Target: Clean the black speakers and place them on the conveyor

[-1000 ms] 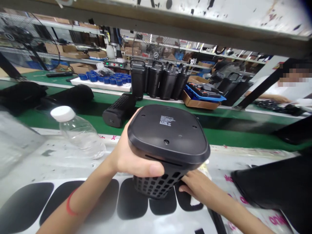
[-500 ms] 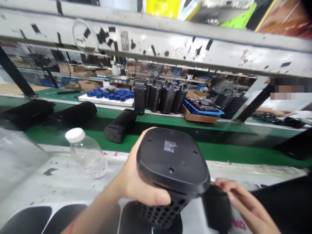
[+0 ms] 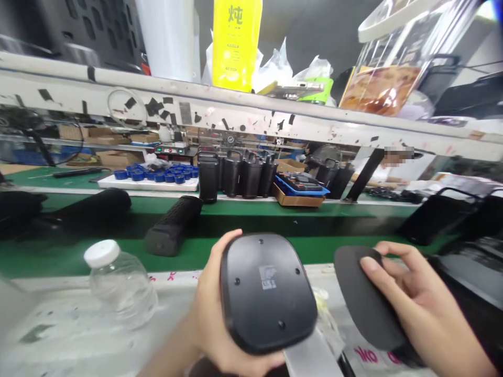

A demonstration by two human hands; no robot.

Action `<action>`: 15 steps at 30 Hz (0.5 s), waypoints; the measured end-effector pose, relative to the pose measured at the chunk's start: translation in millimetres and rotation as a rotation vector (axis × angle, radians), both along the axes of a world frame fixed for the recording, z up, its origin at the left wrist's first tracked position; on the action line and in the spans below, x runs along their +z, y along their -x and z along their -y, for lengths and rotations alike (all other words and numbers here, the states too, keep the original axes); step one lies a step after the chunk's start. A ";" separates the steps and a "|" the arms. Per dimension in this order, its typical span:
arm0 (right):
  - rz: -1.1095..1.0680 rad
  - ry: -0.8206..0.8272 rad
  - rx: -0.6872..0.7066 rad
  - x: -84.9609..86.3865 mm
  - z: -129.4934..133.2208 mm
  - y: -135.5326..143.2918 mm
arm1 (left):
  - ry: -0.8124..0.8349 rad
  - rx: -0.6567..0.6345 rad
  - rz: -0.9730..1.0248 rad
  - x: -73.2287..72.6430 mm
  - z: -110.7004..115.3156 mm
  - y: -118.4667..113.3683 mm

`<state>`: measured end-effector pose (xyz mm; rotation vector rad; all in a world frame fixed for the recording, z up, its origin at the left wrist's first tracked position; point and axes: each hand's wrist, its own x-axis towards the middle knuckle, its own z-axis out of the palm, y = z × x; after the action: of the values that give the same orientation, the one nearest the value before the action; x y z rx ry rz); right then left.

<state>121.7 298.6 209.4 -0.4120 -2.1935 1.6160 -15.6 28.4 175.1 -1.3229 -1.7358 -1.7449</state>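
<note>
My left hand (image 3: 214, 314) grips a black speaker housing (image 3: 267, 290) from its left side, its flat rounded base turned up toward me with a small white label and several screw holes. My right hand (image 3: 416, 303) holds a thin black rounded pad (image 3: 363, 301) just right of the housing, thumb pressed on its face. The pad and the housing are apart.
A clear plastic bottle (image 3: 118, 285) with a white cap lies at the left. Behind it runs a green conveyor (image 3: 98, 251) with a black speaker body (image 3: 173, 225) lying on it. Upright black speakers (image 3: 231, 175), blue caps (image 3: 157, 175) and a cardboard tray (image 3: 298, 191) stand beyond. A shelf (image 3: 236, 112) hangs overhead.
My right hand came up from the white sheet under the housing holding the black pad and moved it to the right of the base. The view tilted upward, showing the shelf.
</note>
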 end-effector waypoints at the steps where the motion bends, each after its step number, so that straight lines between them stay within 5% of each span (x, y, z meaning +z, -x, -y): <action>1: 0.030 -0.020 0.022 -5.6 2.5 -1.1 | -0.006 -0.028 -0.025 4.1 0.5 2.4; 9: 0.445 0.015 0.278 -95.1 26.8 -55.5 | -0.041 0.053 -0.132 13.3 5.9 19.6; 15: 0.567 0.058 0.347 -114.8 21.8 -70.9 | -0.066 -0.001 -0.115 13.7 3.7 20.2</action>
<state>192.6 276.7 94.6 -0.5905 -2.7630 1.9260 -35.9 24.7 188.8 -1.3675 -1.6016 -1.6768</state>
